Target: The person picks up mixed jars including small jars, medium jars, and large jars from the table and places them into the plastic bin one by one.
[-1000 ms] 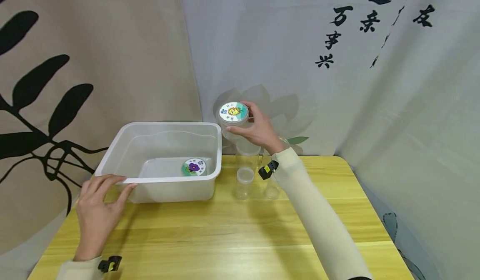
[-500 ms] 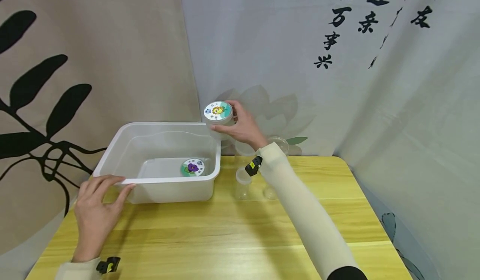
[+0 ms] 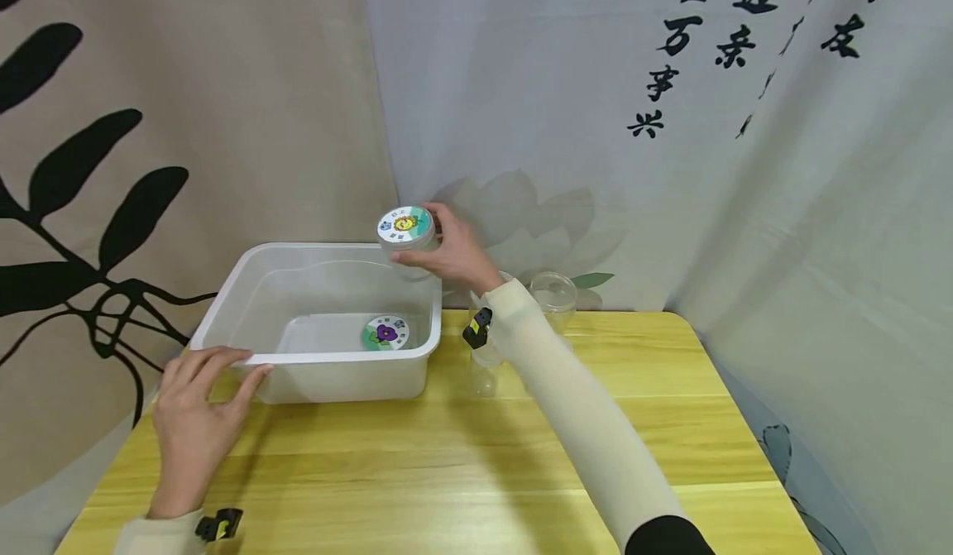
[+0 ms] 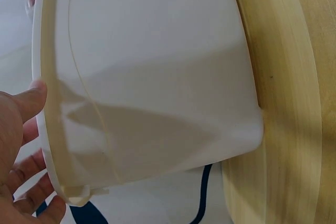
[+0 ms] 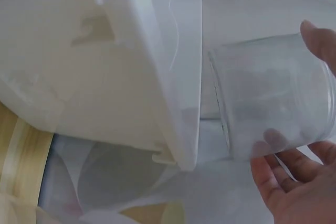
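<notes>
My right hand (image 3: pixel 457 251) grips a clear plastic jar (image 5: pixel 268 93) by its side, thumb and fingers on opposite sides. The jar's lid (image 3: pixel 405 225) carries a white-and-teal label with a yellow flower. It is held upright above the back right corner of a white plastic tub (image 3: pixel 313 357). Inside the tub, toward the right, lies another lidded jar (image 3: pixel 385 333) with a purple flower label; its body is hard to make out. My left hand (image 3: pixel 197 423) holds the tub's rim at the front left corner, thumb on the near side.
Right of the tub stand several clear jars, partly hidden by my right sleeve: a small one (image 3: pixel 486 381) and a larger one (image 3: pixel 554 292) farther back. The wooden table (image 3: pixel 372 472) meets a hanging cloth (image 3: pixel 521 83) behind.
The right hand has carried the yellow-flower jar leftward, from right of the tub to over its back right corner. The left hand stays at the rim.
</notes>
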A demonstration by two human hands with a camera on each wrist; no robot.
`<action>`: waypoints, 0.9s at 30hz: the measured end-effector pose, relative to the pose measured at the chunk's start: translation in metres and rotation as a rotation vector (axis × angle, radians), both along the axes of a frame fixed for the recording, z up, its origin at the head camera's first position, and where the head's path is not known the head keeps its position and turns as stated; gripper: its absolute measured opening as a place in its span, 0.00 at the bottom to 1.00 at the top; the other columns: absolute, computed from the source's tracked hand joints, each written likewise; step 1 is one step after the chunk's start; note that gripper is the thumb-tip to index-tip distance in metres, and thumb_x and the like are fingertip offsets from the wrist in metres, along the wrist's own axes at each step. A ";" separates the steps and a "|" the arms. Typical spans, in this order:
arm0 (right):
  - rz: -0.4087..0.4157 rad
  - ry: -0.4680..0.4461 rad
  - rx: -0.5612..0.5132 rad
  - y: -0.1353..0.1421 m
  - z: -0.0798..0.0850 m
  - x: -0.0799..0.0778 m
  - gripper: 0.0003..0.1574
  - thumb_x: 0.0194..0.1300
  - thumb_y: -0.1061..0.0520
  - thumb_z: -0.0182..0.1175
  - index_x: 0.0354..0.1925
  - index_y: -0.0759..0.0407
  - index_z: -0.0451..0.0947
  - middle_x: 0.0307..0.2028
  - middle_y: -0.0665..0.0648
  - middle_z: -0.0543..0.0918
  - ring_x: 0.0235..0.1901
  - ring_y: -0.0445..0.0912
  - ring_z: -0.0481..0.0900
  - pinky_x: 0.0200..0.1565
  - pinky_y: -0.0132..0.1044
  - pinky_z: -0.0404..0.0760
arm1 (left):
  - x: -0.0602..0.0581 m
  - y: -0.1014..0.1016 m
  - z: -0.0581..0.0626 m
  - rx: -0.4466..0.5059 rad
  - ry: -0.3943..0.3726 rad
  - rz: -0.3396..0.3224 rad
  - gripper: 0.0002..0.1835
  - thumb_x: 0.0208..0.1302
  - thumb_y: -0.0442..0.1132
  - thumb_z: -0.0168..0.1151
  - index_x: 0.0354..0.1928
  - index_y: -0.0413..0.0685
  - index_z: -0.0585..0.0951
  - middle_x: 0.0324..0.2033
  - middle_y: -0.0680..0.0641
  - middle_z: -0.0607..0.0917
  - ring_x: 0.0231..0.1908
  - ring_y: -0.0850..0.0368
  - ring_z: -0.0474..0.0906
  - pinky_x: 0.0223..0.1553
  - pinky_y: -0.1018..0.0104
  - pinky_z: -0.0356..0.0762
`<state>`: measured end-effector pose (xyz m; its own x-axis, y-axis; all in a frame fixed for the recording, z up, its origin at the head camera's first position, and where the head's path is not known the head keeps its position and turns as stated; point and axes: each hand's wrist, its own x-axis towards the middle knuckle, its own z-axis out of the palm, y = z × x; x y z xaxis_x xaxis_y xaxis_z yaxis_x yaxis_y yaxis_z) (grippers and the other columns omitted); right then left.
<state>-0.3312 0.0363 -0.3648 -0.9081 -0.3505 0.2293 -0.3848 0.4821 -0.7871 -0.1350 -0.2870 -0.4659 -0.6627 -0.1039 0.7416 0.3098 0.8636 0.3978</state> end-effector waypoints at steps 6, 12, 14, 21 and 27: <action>0.020 -0.047 0.038 -0.009 -0.004 -0.001 0.62 0.51 0.34 0.79 0.75 0.45 0.59 0.66 0.50 0.75 0.65 0.47 0.73 0.66 0.46 0.75 | 0.000 -0.001 -0.002 -0.005 -0.016 0.009 0.20 0.49 0.39 0.82 0.43 0.39 0.87 0.43 0.36 0.86 0.47 0.35 0.76 0.57 0.67 0.63; 0.027 -0.072 0.086 -0.005 -0.002 0.003 0.66 0.52 0.31 0.77 0.78 0.42 0.53 0.75 0.52 0.66 0.73 0.50 0.67 0.70 0.51 0.71 | 0.000 0.000 -0.002 0.000 -0.042 0.018 0.20 0.50 0.40 0.82 0.43 0.39 0.87 0.44 0.36 0.87 0.48 0.35 0.76 0.55 0.61 0.65; 0.026 -0.068 0.096 -0.003 -0.001 0.004 0.66 0.52 0.30 0.76 0.79 0.41 0.52 0.76 0.52 0.65 0.75 0.50 0.65 0.71 0.52 0.70 | 0.000 0.000 -0.002 0.003 -0.041 0.016 0.19 0.50 0.40 0.82 0.43 0.39 0.87 0.44 0.36 0.87 0.48 0.35 0.76 0.56 0.63 0.64; 0.026 -0.031 0.149 0.005 0.007 0.012 0.69 0.51 0.28 0.75 0.80 0.37 0.49 0.79 0.53 0.59 0.78 0.52 0.59 0.73 0.60 0.64 | 0.001 0.000 0.000 0.007 -0.050 0.023 0.19 0.51 0.40 0.82 0.43 0.39 0.87 0.44 0.35 0.86 0.49 0.34 0.75 0.54 0.58 0.65; 0.053 0.046 0.216 0.016 0.012 0.017 0.70 0.54 0.28 0.73 0.82 0.37 0.45 0.82 0.50 0.52 0.81 0.52 0.49 0.75 0.61 0.59 | 0.000 0.001 0.000 -0.005 -0.030 0.019 0.19 0.50 0.39 0.82 0.42 0.39 0.87 0.42 0.35 0.87 0.46 0.36 0.76 0.49 0.56 0.64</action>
<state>-0.3143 0.0521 -0.3525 -0.8773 -0.4429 0.1849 -0.4474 0.6155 -0.6489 -0.1351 -0.2860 -0.4657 -0.6827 -0.1127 0.7219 0.2816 0.8711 0.4023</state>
